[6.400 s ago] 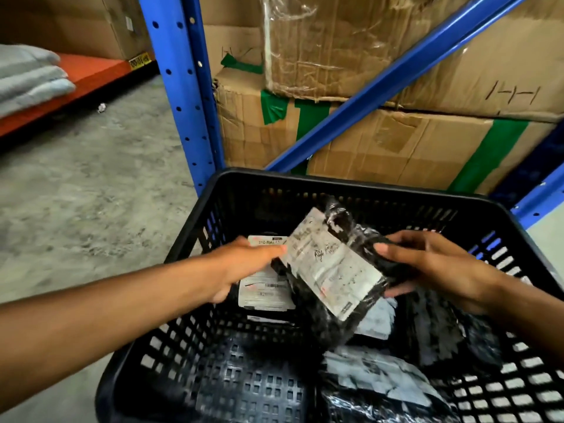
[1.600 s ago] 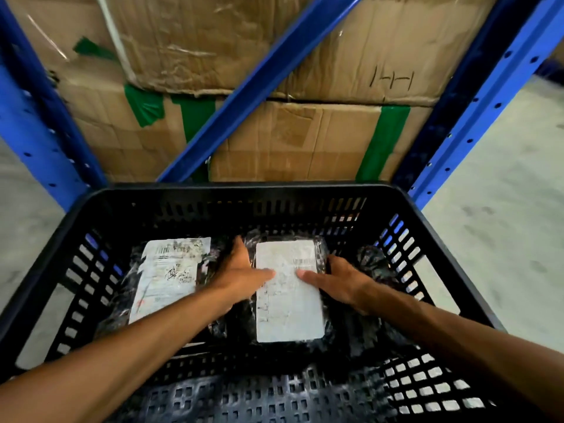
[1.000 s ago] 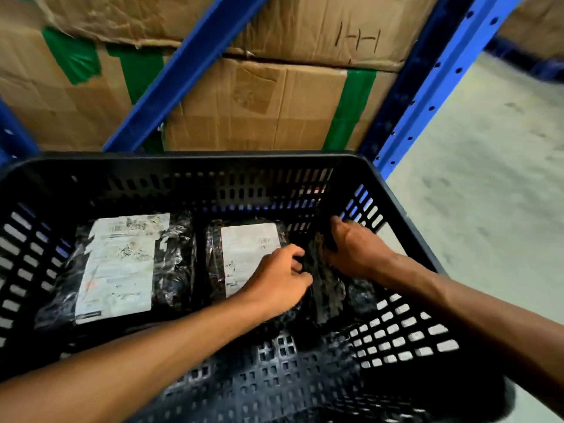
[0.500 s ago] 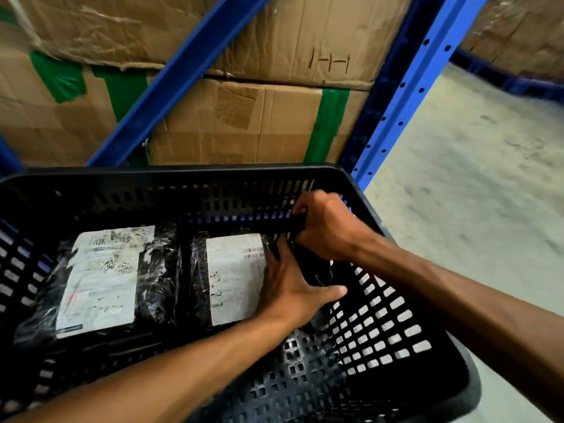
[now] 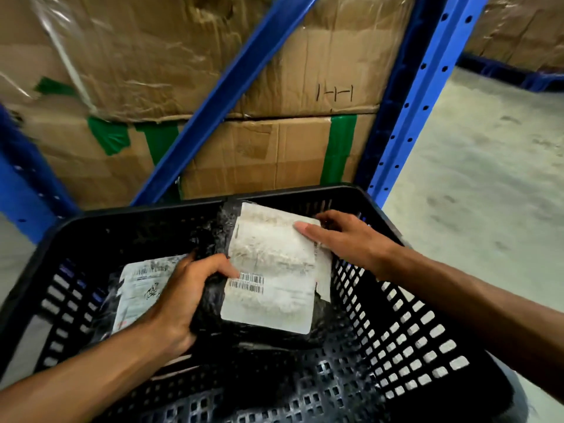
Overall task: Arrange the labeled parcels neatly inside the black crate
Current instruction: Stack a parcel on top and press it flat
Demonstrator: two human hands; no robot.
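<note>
Flat against the left of the black crate (image 5: 146,213), one labeled parcel (image 5: 139,296); newly lifted beside it, a second parcel (image 5: 268,276), pinched by left hand (image 5: 186,296), steadied by right hand (image 5: 345,236) with fingers flat, likely awaiting neat re-seating at right.

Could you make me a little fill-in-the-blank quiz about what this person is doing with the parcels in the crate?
1. The parcel in both hands is wrapped in plastic of the colour ____.
2. The left hand grips that parcel at its ____ edge.
3. The big cardboard boxes behind the black crate carry tape of the colour ____.
4. The rack's uprights are painted ____.

Missing words: black; left; green; blue
</note>
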